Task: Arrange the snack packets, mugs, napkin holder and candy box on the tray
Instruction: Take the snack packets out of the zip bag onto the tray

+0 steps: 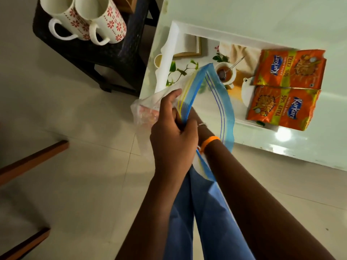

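Note:
A white tray with a printed tea picture lies on the pale table. Two orange Kurkure snack packets lie side by side at its right end. Two white mugs with red flowers stand on a black stool at the upper left. In front of the tray I hold a clear zip bag with a blue rim, its mouth open. My left hand pinches the rim. My right hand grips the bag's wall. Something pink and white shows blurred inside the bag.
The table's corner juts toward me just behind the bag. Tiled floor lies below, between stool and table. Brown wooden furniture legs stick in from the left edge. My blue trousers fill the bottom middle.

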